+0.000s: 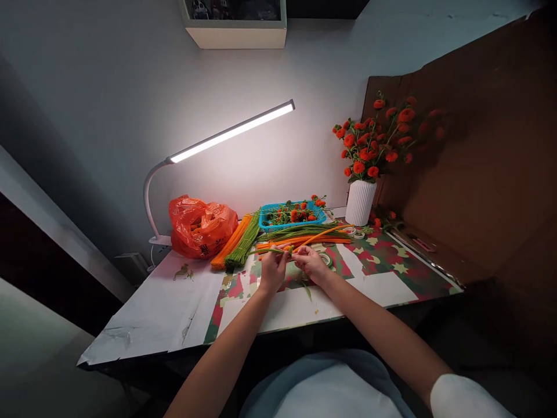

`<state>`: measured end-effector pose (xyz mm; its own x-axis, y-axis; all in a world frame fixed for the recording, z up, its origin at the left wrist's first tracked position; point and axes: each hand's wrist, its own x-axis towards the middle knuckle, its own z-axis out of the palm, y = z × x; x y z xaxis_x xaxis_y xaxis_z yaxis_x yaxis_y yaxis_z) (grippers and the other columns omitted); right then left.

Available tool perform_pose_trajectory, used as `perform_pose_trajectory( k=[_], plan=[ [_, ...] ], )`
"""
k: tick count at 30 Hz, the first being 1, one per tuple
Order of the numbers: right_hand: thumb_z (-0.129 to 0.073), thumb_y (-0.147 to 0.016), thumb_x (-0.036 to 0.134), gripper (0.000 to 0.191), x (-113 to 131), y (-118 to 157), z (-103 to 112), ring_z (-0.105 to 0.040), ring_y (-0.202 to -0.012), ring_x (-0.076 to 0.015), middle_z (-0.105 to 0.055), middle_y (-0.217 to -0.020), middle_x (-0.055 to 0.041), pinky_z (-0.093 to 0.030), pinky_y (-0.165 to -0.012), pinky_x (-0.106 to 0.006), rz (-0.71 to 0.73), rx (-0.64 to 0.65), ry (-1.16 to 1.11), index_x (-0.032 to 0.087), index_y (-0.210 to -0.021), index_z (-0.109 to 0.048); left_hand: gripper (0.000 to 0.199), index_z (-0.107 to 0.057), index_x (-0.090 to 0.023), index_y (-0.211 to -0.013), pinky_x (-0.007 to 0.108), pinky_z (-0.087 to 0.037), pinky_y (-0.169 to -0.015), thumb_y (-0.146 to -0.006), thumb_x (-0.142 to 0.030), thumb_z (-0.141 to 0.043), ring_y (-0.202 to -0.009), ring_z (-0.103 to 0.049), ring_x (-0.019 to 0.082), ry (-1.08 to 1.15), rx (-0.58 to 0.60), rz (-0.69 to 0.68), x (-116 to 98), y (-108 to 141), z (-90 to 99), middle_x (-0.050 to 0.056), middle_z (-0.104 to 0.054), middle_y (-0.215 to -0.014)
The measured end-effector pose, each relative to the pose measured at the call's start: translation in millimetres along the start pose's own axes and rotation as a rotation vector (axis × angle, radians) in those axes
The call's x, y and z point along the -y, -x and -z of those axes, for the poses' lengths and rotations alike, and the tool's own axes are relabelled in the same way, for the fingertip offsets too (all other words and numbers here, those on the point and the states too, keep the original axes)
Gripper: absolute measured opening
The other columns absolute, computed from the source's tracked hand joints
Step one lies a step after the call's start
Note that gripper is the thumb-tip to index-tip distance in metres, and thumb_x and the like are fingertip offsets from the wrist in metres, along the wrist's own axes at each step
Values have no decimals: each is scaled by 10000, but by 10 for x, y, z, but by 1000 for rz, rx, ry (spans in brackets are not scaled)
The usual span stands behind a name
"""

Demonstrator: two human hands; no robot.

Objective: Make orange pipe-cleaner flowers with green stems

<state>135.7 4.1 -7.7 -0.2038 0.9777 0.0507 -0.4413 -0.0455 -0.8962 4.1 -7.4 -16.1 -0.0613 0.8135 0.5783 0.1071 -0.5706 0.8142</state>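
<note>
My left hand (pixel 273 271) is closed in a pinch on a green pipe cleaner (pixel 256 252), whose end sticks out to the left. Close beside it, my right hand (pixel 311 265) pinches an orange pipe cleaner (pixel 329 231) that slants up to the right. Between my fingertips the two come together in a small yellow-green and orange piece (pixel 289 249), partly hidden by the fingers. Just behind my hands lie loose green pipe cleaners (pixel 304 232) and orange ones. A roll of green tape (pixel 325 259) rests right beside my right hand.
Left of my hands lie bundles of orange (pixel 232 241) and green pipe cleaners (pixel 244 241), near a red plastic bag (pixel 202 226). Behind are a blue basket (pixel 270 227) of flower pieces and a white vase (pixel 361 203) with orange flowers. A lit lamp (pixel 235 132) hangs above.
</note>
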Motion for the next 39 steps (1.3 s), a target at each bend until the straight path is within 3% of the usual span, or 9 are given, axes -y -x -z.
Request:
perform_pose_trajectory(
  k=[3, 5, 12, 19, 25, 29, 32, 36, 39],
  plan=[
    [-842, -463, 231, 418, 51, 3, 21, -461, -506, -60, -510, -592, 62, -382, -508, -198, -208, 107, -109, 194, -654, -472, 179, -569, -193, -803, 318, -544, -747, -863, -357, -531, -883, -662, 188, -164, 20, -149, -76, 17, 0, 95, -678, -1031],
    [-830, -493, 251, 391, 57, 2, 17, -480, -516, -72, -520, -596, 54, -399, -521, -211, -163, 110, -72, 194, -654, -479, 176, -545, -195, -771, 301, -541, -713, -866, -342, -528, -844, -666, 180, -190, -9, -155, -112, 17, 7, 92, -683, -1012],
    [-688, -713, 232, 101, 9, 78, -35, -573, -802, -205, -648, -820, -46, -453, -716, -330, 720, -72, 765, 198, -789, -630, 246, -540, -186, -738, 275, -544, -596, -786, -414, -620, -637, -652, 162, -30, -113, 50, -43, -10, 10, 35, -642, -748],
    [-547, -848, 179, 115, -10, 95, -25, -549, -802, -225, -668, -829, -77, -428, -740, -356, 921, -64, 1103, 187, -835, -661, 307, -543, -176, -759, 312, -571, -626, -733, -459, -659, -691, -670, 181, 168, -101, 162, 43, -15, -34, 37, -643, -759],
    [-554, -847, 290, 162, -13, 75, -106, -536, -763, -204, -627, -755, -57, -408, -704, -326, 697, -99, 835, 193, -737, -625, 168, -515, -192, -766, 286, -560, -625, -857, -329, -549, -700, -678, 165, -175, -128, -121, -37, 13, -8, 66, -692, -849],
    [-658, -756, 406, 255, 9, 0, -78, -482, -598, -128, -553, -644, -5, -382, -582, -257, 181, 102, 325, 180, -666, -582, 120, -563, -184, -819, 321, -553, -801, -891, -181, -468, -975, -663, 192, -431, -43, -457, -108, 26, 62, 117, -670, -1120],
    [-723, -714, 325, 227, 48, -46, 23, -451, -560, -81, -521, -634, 12, -377, -560, -213, -219, 298, 22, 163, -669, -570, 199, -592, -178, -948, 322, -528, -903, -896, -118, -409, -1101, -612, 181, -519, 118, -600, -146, 30, 125, 110, -644, -1194],
    [-717, -728, 230, 159, 88, -57, 135, -406, -501, -47, -492, -620, 31, -383, -542, -190, -429, 421, -120, 155, -703, -579, 213, -594, -173, -974, 320, -504, -949, -905, -129, -397, -1147, -583, 177, -498, 235, -611, -170, 35, 138, 112, -634, -1214],
    [-746, -690, 305, 215, 82, -55, 141, -427, -518, -57, -522, -623, 19, -382, -526, -197, -270, 343, 15, 141, -694, -608, 130, -573, -185, -833, 319, -550, -847, -897, -225, -468, -1009, -655, 191, -347, 109, -403, -153, 30, 87, 107, -685, -1087]
  ],
)
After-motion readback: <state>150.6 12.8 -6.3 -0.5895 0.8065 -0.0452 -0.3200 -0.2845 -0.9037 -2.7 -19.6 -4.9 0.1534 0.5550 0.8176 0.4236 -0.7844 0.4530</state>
